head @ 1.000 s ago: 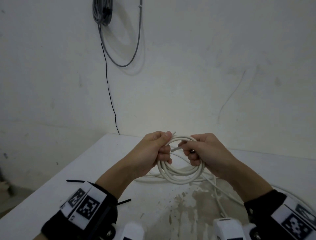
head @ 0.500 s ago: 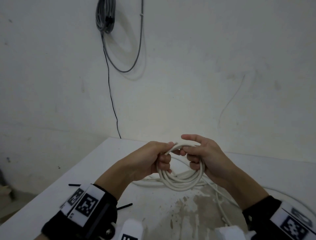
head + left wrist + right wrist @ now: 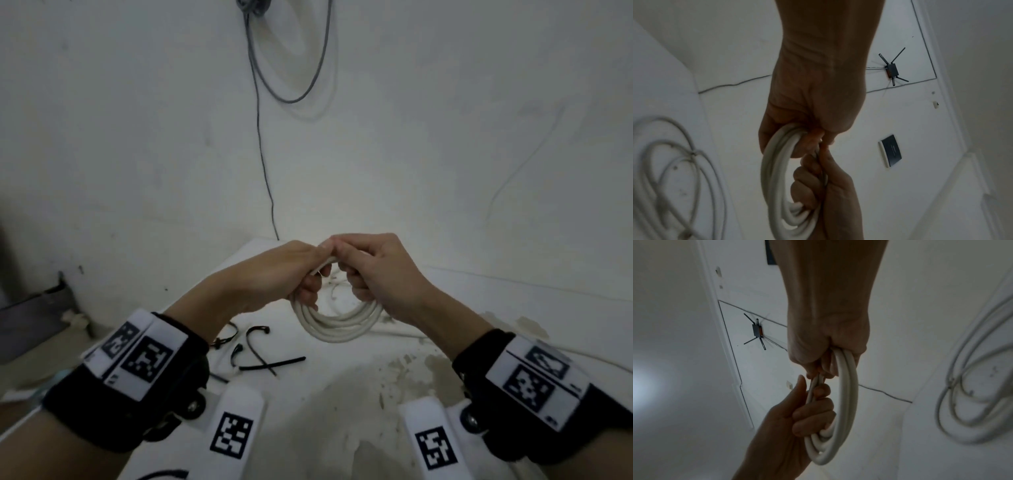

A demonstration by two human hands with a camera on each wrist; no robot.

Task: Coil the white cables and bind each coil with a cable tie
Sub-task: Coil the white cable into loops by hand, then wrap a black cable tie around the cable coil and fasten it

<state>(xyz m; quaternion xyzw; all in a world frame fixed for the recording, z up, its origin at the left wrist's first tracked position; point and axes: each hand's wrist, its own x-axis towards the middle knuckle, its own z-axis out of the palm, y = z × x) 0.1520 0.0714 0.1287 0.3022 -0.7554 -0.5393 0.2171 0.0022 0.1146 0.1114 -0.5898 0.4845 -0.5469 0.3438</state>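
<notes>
A white cable coil (image 3: pixel 337 323) of several loops hangs upright above the white table (image 3: pixel 342 404), held between both hands. My left hand (image 3: pixel 298 274) grips the coil's left side, fingers curled through the loops. My right hand (image 3: pixel 366 274) grips the right side, and the thumbs and forefingers of both hands meet at the top. In the left wrist view the left hand (image 3: pixel 813 116) holds the coil (image 3: pixel 774 178) from above. In the right wrist view the right hand (image 3: pixel 828 347) clasps the coil (image 3: pixel 846 402). Several black cable ties (image 3: pixel 263 356) lie on the table below my left forearm.
More loose white cable (image 3: pixel 394 330) lies on the table behind and to the right of the coil, also visible as loose cable (image 3: pixel 674 162) and loose cable (image 3: pixel 972 386). A grey wire (image 3: pixel 263 154) hangs down the wall behind. The table's left edge drops off beside my left wrist.
The right forefinger, stretched over the top of the coil before, has curled in so both hands now pinch the top together. The view tilted down, bringing the black ties into sight.
</notes>
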